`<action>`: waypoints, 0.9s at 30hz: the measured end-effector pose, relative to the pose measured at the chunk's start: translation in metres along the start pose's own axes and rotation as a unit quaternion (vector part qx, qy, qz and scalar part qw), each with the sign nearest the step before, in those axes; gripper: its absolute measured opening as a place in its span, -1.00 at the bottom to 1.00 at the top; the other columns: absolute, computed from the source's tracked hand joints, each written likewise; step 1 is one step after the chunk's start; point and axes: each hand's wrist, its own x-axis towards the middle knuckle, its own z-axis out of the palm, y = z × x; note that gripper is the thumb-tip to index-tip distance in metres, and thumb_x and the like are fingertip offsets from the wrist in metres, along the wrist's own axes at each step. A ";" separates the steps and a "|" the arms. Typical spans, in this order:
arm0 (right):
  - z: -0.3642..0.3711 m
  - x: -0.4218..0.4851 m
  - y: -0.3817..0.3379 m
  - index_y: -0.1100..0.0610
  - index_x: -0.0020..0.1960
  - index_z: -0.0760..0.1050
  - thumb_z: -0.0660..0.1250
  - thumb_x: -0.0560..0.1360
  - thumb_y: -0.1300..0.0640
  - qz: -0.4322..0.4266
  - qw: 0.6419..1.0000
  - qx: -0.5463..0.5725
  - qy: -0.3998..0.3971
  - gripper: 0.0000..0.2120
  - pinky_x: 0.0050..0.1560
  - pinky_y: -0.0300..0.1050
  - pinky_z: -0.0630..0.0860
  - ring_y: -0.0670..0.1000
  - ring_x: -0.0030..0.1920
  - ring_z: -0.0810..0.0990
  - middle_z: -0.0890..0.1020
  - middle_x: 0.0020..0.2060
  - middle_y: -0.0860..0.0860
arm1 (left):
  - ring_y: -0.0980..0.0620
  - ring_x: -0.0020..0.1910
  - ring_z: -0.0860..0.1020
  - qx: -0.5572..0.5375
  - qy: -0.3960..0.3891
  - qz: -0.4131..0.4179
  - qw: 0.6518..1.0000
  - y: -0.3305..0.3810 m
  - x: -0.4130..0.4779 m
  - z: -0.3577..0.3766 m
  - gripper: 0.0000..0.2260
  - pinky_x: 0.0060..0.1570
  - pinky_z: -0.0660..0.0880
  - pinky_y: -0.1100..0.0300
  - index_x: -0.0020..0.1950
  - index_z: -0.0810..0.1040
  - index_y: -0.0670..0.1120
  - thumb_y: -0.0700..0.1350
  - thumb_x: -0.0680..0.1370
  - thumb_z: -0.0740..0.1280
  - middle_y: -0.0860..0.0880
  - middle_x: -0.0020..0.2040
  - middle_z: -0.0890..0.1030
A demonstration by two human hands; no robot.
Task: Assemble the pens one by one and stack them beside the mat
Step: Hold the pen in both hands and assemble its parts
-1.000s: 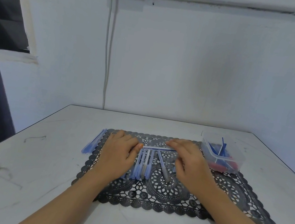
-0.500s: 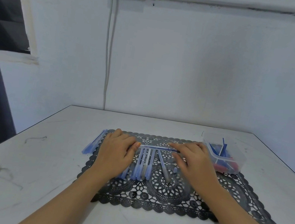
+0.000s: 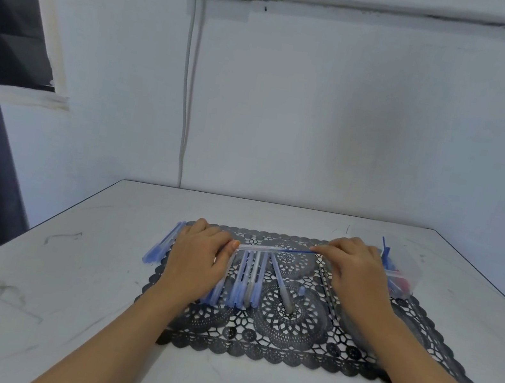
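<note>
Blue thin refill [image 3: 296,251] shows now between the clear barrel [image 3: 258,249] and the right hand [image 3: 358,274], which has moved to the right since a second ago; its fingertips pinch the refill's end, while the left hand [image 3: 199,256] has stayed in place and pinches the barrel's other end, both held just above the far part of the mat [image 3: 284,349]; I judge the refill is only partly in, so this pen is not ready yet for the stack [image 3: 164,243] beside the mat's left edge.
</note>
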 end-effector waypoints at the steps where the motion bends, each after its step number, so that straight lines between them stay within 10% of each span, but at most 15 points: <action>1: -0.001 0.001 0.003 0.07 -0.10 0.66 0.50 0.22 0.42 0.013 1.000 -0.001 0.003 -0.65 -0.15 -0.03 0.41 0.07 -0.20 0.58 0.62 -0.24 0.00 | 0.07 -0.25 0.30 -0.002 -0.001 -0.003 1.000 0.000 0.000 0.000 -0.64 -0.18 0.23 0.15 -0.22 0.53 -0.03 0.08 0.56 0.04 0.19 -0.36 0.34; 15: 0.007 -0.002 0.029 0.12 -0.40 0.53 0.41 0.23 0.49 0.012 0.991 0.056 -0.120 -0.72 0.21 -0.10 0.27 0.10 -0.15 0.64 0.66 -0.29 0.03 | 0.07 -0.26 0.29 -0.009 -0.004 -0.010 1.000 -0.001 0.000 -0.001 -0.66 -0.19 0.21 0.14 -0.23 0.50 -0.01 0.09 0.55 0.03 0.19 -0.37 0.33; 20: 0.006 -0.003 0.030 -0.02 -0.24 0.60 0.35 0.40 0.26 0.036 0.969 -0.052 -0.239 -0.82 0.36 -0.07 0.06 -0.09 0.31 0.40 0.63 0.04 -0.04 | 0.07 -0.27 0.30 -0.012 -0.001 -0.008 1.000 -0.002 0.000 0.001 -0.67 -0.20 0.23 0.13 -0.23 0.51 -0.02 0.08 0.55 0.04 0.18 -0.38 0.33; 27: 0.002 0.000 0.024 -0.09 -0.09 0.62 0.30 0.46 0.18 0.052 0.950 -0.100 -0.292 -0.80 0.41 -0.04 -0.04 -0.16 0.36 0.28 0.56 0.17 -0.10 | 0.07 -0.26 0.31 -0.012 0.001 -0.003 1.000 -0.003 0.000 0.003 -0.67 -0.19 0.25 0.13 -0.24 0.50 -0.01 0.07 0.55 0.04 0.20 -0.37 0.31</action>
